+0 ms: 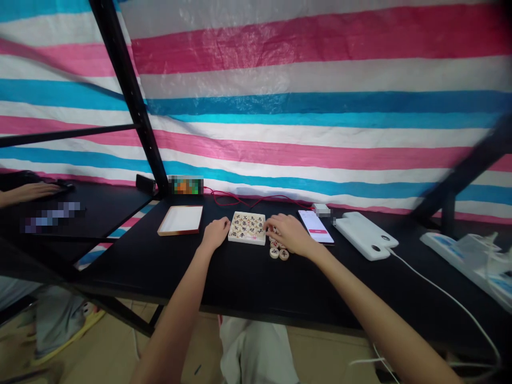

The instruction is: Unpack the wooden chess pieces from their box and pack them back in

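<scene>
A shallow white box (247, 241) on the black table holds round pale xiangqi pieces (245, 228) marked with dark characters, laid flat; one near the front right corner looks red. My left hand (216, 233) lies at the left edge of this box, fingers curled against it. At the right edge is my right hand (288, 233), palm down and fingers bent inward; what its fingertips hold, if anything, is hidden. Loose xiangqi pieces (279, 253) lie under and in front of that hand, some with dark marks and some with red, partly covered by it.
A box lid (182, 221) lies left. A lit phone (316, 226), a white charger (321, 209), a white device (365, 234) with a cable and a power strip (468, 261) are on the right. A red cable (260, 202) runs behind. Another person's hand (38, 192) rests at the left table.
</scene>
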The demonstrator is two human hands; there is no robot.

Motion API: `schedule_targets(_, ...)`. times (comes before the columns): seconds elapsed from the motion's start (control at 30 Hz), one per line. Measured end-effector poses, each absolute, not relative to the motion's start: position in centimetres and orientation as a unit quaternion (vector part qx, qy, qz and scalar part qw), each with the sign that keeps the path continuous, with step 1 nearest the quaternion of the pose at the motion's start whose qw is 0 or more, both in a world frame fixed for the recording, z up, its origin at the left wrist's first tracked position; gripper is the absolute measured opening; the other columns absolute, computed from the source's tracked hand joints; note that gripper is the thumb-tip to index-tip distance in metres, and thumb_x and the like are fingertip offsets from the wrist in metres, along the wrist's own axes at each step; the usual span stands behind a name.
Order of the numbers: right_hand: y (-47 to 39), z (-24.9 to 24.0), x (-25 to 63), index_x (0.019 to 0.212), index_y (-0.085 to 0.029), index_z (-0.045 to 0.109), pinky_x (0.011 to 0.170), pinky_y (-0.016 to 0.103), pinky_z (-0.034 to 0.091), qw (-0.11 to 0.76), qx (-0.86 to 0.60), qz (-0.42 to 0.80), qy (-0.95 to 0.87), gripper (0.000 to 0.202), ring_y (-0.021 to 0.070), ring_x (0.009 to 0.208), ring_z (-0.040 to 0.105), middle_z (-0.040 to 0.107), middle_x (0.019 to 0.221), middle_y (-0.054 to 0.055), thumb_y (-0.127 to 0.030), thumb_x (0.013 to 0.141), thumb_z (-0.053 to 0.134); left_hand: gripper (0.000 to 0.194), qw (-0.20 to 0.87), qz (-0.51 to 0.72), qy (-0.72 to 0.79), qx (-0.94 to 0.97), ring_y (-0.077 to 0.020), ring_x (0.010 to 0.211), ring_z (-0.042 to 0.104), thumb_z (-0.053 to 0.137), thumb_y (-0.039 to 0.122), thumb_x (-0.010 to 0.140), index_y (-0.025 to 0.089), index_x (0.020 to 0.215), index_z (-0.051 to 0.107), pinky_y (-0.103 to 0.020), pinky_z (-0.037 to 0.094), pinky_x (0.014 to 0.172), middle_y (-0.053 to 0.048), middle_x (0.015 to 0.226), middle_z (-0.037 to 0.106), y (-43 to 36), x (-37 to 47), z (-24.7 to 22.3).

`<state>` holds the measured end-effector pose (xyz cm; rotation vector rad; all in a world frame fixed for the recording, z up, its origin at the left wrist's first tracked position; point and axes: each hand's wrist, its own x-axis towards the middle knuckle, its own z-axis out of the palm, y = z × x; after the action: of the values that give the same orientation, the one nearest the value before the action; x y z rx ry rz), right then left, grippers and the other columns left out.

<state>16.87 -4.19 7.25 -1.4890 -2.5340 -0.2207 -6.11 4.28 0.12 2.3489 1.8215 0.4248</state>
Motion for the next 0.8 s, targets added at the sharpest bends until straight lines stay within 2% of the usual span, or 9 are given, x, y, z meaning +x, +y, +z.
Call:
schedule_targets(0.17, -0.7, 6.0, 13.7, 0.091, -0.021, 0.058, 0.072, 0.03, 0.03, 0.044, -0.481, -0.102, -0.87, 0.02, 0.0201, 0.089, 0.048, 0.058, 0.092, 0.005, -0.035, 0.076, 0.055, 0.034, 0.064, 0.137, 0.606, 0.781, -0.0186, 0.076, 0.058, 0.027, 0.04, 0.085, 0.023, 0.089, 0.056, -0.024, 0.036, 0.062, -0.005, 0.083, 0.063, 4.2, -6.0, 0.3)
schedule_targets(0.43, 0.5, 5.9, 11.8, 0.104, -0.028, 0.056, 0.083, 0.029, 0.031, 0.024, -0.367, -0.065, -0.928, 0.027, 0.0173, 0.1, 0.045, 0.054, 0.101, 0.004, -0.02, 0.078, 0.051, 0.037, 0.062, 0.139, 0.6, 0.785, -0.0186, 0.078, 0.057, 0.024, 0.043, 0.085, 0.023, 0.09, 0.055, -0.025, 0.036, 0.063, -0.005, 0.084, 0.063, 4.3, -6.2, 0.0)
schedule_targets(0.6, 1.6, 5.4, 12.0, 0.093, -0.023, 0.06, 0.082, 0.029, 0.033, 0.025, -0.386, -0.043, -0.921, 0.02, 0.0187, 0.097, 0.047, 0.056, 0.098, 0.005, -0.023, 0.073, 0.057, 0.036, 0.055, 0.135, 0.604, 0.783, -0.0183, 0.076, 0.058, 0.025, 0.042, 0.085, 0.023, 0.09, 0.054, -0.024, 0.035, 0.061, -0.005, 0.084, 0.063, 4.4, -6.1, -0.1)
schedule_targets(0.8, 2.4, 5.2, 12.6, 0.094, -0.023, 0.058, 0.077, 0.027, 0.037, -0.002, -0.398, -0.025, -0.917, 0.027, 0.0199, 0.094, 0.049, 0.057, 0.097, 0.004, -0.027, 0.067, 0.061, 0.035, 0.066, 0.131, 0.611, 0.778, -0.018, 0.079, 0.057, 0.026, 0.041, 0.085, 0.023, 0.091, 0.055, -0.024, 0.035, 0.062, -0.005, 0.086, 0.063, 4.1, -6.0, 0.3)
